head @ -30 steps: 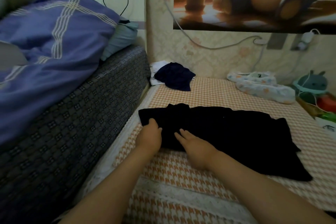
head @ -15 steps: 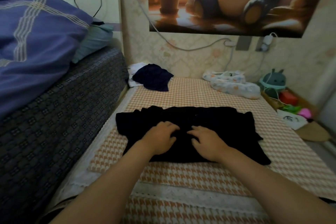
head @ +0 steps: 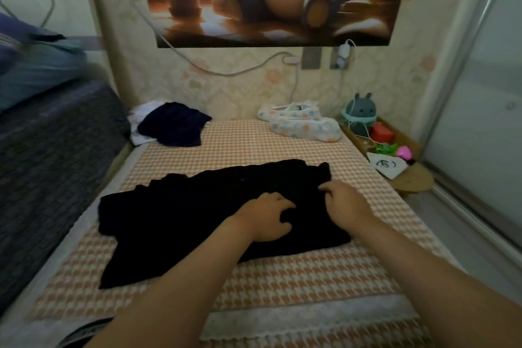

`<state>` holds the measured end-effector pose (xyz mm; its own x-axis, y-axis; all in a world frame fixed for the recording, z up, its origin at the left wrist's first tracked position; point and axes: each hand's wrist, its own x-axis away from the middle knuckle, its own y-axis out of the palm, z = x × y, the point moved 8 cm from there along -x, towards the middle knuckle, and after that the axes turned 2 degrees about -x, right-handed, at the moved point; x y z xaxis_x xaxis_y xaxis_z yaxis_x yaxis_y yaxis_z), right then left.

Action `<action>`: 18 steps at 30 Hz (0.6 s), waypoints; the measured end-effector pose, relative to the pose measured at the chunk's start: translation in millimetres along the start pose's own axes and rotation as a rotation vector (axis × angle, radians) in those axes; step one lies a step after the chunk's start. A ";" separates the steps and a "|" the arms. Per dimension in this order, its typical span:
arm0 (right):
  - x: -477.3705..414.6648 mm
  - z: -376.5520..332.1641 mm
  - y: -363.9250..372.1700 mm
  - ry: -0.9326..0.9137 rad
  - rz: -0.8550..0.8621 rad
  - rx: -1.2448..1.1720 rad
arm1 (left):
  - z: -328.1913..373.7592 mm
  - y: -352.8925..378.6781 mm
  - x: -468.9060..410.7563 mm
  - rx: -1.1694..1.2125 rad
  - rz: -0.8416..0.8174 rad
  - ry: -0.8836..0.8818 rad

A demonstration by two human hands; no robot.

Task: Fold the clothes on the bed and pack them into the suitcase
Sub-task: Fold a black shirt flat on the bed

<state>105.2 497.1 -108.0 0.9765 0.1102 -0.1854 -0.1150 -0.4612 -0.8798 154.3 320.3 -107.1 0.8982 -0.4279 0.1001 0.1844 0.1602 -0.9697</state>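
The left hand's fingers point(head: 282, 203) are curled, with the thumb tucked beneath them, and they bunch a fold of the black garment point(head: 175, 220) between them. The right hand's fingers point(head: 325, 188) are bent down with their tips on the same cloth near its far right corner; whether they pinch it or only press it cannot be told. The left hand point(head: 261, 219) and the right hand point(head: 346, 203) sit close together on the right part of the garment, both forearms reaching in from the near edge. The garment lies spread flat across the middle of the bed point(head: 254, 141), whose cover has an orange and white check, and its left end reaches toward the near left. At the far left of the bed a dark navy garment point(head: 175, 124) lies crumpled on a white cloth point(head: 138, 126). At the far right, against the wall, lies a white floral cloth point(head: 303, 126); just right of it, off the bed, stands a teal plush toy point(head: 361, 113).
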 end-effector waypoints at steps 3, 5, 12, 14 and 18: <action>-15.5 36.7 -3.4 0.143 -0.028 0.106 | 36.6 11.8 -24.4 0.036 0.019 0.081; -20.9 48.5 6.9 0.162 -0.053 0.070 | 48.1 23.4 -37.3 0.009 -0.023 0.073; -28.5 63.0 2.2 0.272 -0.005 -0.301 | 68.6 40.5 -61.6 -0.147 0.100 0.188; -26.4 73.2 -2.3 0.309 -0.059 -0.175 | 70.9 38.2 -63.6 -0.070 0.107 0.220; -27.0 79.5 -12.0 0.331 -0.073 -0.102 | 64.5 26.2 -67.5 0.184 0.126 0.185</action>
<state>65.7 569.6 -127.2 0.9895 -0.1379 0.0427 -0.0406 -0.5501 -0.8341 124.2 410.7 -124.9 0.8338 -0.5467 -0.0772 0.1603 0.3736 -0.9136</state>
